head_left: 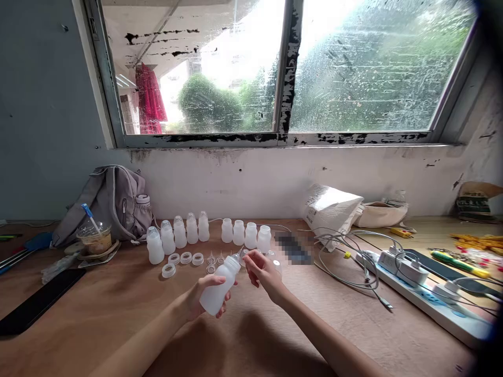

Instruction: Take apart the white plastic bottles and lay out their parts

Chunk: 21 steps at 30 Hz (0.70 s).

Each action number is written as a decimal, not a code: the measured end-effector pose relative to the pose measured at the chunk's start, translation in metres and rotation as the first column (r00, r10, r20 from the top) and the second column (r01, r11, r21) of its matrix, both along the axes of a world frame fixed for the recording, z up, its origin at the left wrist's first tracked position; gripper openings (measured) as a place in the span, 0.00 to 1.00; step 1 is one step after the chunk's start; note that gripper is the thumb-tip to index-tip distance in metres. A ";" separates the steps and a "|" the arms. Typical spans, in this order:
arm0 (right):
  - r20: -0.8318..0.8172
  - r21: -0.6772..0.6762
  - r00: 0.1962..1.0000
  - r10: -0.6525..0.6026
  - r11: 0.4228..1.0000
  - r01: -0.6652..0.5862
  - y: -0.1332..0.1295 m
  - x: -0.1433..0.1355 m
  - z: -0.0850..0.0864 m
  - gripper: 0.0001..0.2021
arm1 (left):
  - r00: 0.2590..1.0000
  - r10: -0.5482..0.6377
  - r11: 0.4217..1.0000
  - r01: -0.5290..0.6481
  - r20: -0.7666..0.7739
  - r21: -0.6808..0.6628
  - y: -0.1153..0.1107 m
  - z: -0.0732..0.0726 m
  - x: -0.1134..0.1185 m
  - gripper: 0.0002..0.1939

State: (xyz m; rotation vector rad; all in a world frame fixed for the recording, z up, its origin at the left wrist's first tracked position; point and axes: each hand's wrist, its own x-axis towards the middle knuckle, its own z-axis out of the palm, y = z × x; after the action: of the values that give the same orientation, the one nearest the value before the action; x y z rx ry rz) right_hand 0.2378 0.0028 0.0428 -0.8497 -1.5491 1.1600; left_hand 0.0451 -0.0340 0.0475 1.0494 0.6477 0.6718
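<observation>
My left hand (198,294) is wrapped round a frosted white baby bottle (215,296), tilted with its top up and to the right. A small clear tip, which looks like a nipple, shows at the bottle's top. Beside that top, my right hand (262,269) has its fingers pinched together; what they hold is too small to make out. Behind the bottle lie clear nipples (211,258) and several white collar rings (186,258). Capped bottles (179,233) stand in a row at left, and open bottles (238,232) at right. Clear domed caps (276,265) sit partly behind my right hand.
A black phone-like slab (41,301), an iced drink cup (95,238) and a grey backpack (118,201) are at left. To the right lie looped cables (346,267), a power strip (424,301), a white bag (332,209) and a screwdriver (459,263). A window wall stands behind.
</observation>
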 end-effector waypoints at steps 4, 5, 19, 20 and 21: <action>-0.046 -0.044 0.998 0.034 0.998 -0.036 -0.002 -0.001 0.000 0.16 | 0.993 -0.064 0.997 0.068 -0.102 0.040 -0.002 -0.001 0.004 0.19; -0.049 -0.061 0.998 0.043 0.997 -0.045 -0.002 -0.001 0.000 0.17 | 0.991 -0.074 0.996 0.079 -0.112 0.043 -0.002 -0.002 0.005 0.19; -0.229 -0.112 0.973 0.006 0.993 -0.033 0.003 0.016 0.009 0.12 | 1.000 0.003 0.994 -0.004 0.012 0.106 0.006 -0.007 0.001 0.19; -0.248 -0.098 0.968 -0.034 0.995 0.009 0.004 0.018 0.010 0.12 | 0.998 0.064 0.981 -0.063 0.002 0.183 0.007 -0.008 0.002 0.20; -0.253 -0.085 0.965 -0.065 0.995 0.045 0.005 0.019 0.011 0.12 | 0.991 0.132 0.955 -0.123 -0.016 0.269 0.009 -0.011 0.003 0.22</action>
State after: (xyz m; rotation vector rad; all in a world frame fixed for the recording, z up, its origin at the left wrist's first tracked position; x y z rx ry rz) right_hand 0.2567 0.0073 0.0534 -0.7567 -1.2684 1.2446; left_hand 0.0484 -0.0254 0.0369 1.2785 0.6704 0.8740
